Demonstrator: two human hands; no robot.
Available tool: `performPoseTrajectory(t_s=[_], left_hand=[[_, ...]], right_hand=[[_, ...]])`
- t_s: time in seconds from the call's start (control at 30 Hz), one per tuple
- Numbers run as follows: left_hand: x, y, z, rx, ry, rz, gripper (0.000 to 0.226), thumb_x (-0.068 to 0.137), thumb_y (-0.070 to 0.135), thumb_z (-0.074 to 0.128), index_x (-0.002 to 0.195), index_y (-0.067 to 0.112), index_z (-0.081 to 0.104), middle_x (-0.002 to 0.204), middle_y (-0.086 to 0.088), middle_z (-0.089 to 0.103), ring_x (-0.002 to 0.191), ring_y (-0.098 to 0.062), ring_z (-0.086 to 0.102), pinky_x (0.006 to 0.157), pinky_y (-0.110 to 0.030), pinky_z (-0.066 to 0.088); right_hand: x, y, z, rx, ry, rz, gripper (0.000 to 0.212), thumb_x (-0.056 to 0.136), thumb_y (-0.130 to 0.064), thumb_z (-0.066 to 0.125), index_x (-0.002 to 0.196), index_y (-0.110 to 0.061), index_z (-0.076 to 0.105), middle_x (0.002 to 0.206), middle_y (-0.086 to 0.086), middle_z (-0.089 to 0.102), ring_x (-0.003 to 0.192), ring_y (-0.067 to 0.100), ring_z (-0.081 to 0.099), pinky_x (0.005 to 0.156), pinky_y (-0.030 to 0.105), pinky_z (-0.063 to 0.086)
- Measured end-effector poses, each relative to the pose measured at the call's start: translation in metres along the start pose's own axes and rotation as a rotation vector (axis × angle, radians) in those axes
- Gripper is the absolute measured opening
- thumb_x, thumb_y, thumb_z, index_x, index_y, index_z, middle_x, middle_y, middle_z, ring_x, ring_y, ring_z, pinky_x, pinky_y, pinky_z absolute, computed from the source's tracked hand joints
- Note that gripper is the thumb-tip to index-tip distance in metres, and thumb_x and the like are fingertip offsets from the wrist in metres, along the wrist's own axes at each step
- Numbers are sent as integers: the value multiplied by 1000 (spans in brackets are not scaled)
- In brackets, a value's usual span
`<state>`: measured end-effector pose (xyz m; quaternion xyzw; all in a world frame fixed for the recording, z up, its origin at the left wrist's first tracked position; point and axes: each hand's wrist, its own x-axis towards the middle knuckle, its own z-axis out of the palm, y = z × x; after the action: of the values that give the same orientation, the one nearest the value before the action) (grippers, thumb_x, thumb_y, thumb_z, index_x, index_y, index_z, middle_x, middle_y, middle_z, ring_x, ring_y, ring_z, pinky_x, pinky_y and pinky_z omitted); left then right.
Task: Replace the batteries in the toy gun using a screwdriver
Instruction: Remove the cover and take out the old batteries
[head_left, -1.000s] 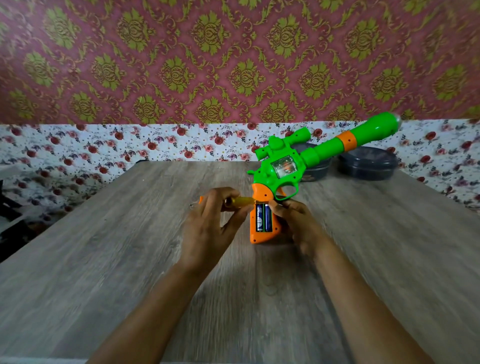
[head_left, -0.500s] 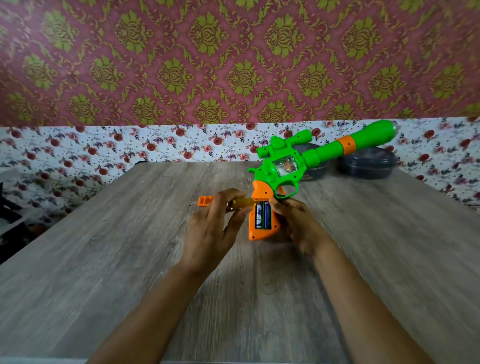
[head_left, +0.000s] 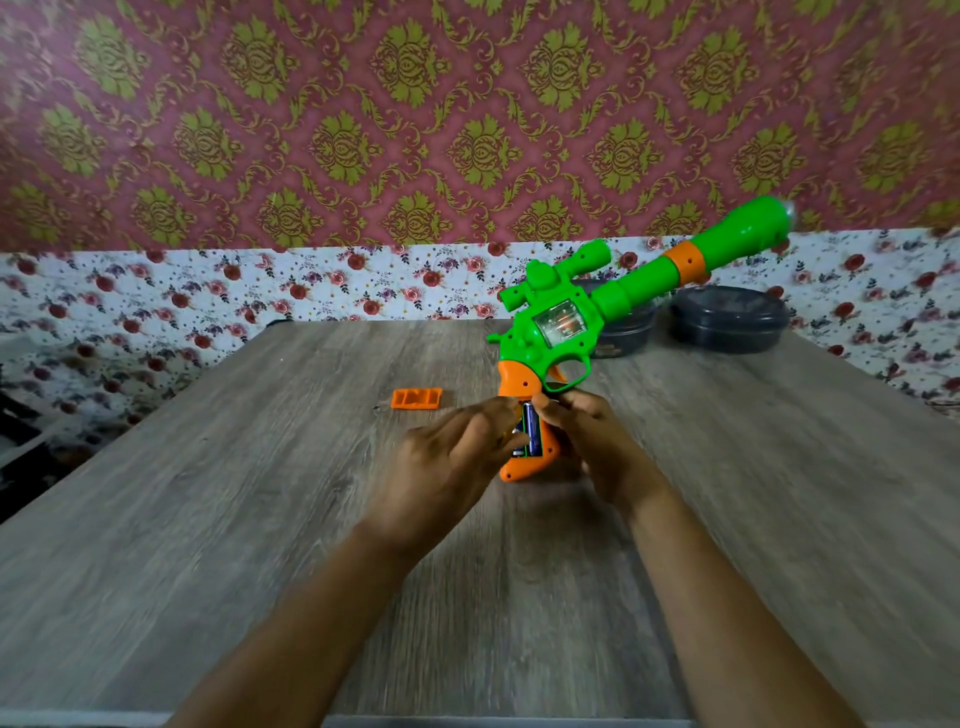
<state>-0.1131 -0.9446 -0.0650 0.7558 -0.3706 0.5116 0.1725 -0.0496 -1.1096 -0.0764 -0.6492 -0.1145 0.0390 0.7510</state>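
Observation:
The toy gun is green with an orange grip and stands on its grip on the wooden table, barrel pointing up to the right. My right hand grips the orange grip from the right. The grip's compartment is open and a blue battery shows inside. My left hand is curled at the compartment, fingertips against the battery. A sliver of the yellow screwdriver handle shows between its fingers; the rest is hidden. The orange battery cover lies on the table to the left.
Two dark round lidded containers sit at the table's far right edge, behind the gun's barrel. A flowered wall runs along the back. The table's left edge drops off toward dark objects on the floor.
My left hand has moved right from beside the grip onto the open compartment, covering one battery. The gun's barrel has tilted up a little. The orange cover is now in plain sight.

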Motion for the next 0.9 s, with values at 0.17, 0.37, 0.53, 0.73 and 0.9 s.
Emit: performPoseTrajectory(t_s=[0.17, 0.37, 0.53, 0.73, 0.9], left_hand=[[0, 1, 4, -3, -22, 3, 21, 92, 31, 52, 99, 13, 45, 97, -11, 72, 77, -19, 70, 56, -29, 55], [2, -4, -2, -298, 94, -465, 22, 90, 41, 55, 98, 25, 41, 92, 15, 67, 85, 3, 65, 69, -18, 55], [6, -8, 3, -328, 179, -659, 15, 89, 24, 60, 95, 22, 46, 81, 13, 66, 76, -8, 67, 67, -27, 56], [9, -10, 3, -546, 271, -965, 10, 92, 20, 56, 90, 22, 47, 83, -4, 66, 71, -11, 69, 67, -25, 58], [5, -18, 5, -730, 350, -1212, 13, 93, 20, 55, 93, 8, 49, 84, -12, 65, 67, -12, 68, 64, -20, 57]], right_hand=[[-1, 0, -1, -8, -4, -14, 18, 91, -17, 52, 104, -10, 63, 92, 10, 67, 79, 19, 65, 72, 34, 56], [-1, -4, 4, -49, -38, -20, 25, 90, -13, 53, 110, -2, 62, 81, 2, 68, 67, 8, 64, 67, 25, 53], [5, 0, 7, -33, 91, 1, 8, 87, -14, 59, 83, -13, 66, 54, -10, 67, 50, -1, 59, 62, 25, 46], [5, 1, 5, -9, 98, 14, 8, 86, -14, 60, 87, -15, 68, 62, -12, 70, 65, 3, 63, 66, 21, 50], [5, 2, 3, 20, 91, 42, 10, 85, -11, 61, 92, -12, 68, 77, -8, 71, 84, 11, 61, 82, 26, 48]])
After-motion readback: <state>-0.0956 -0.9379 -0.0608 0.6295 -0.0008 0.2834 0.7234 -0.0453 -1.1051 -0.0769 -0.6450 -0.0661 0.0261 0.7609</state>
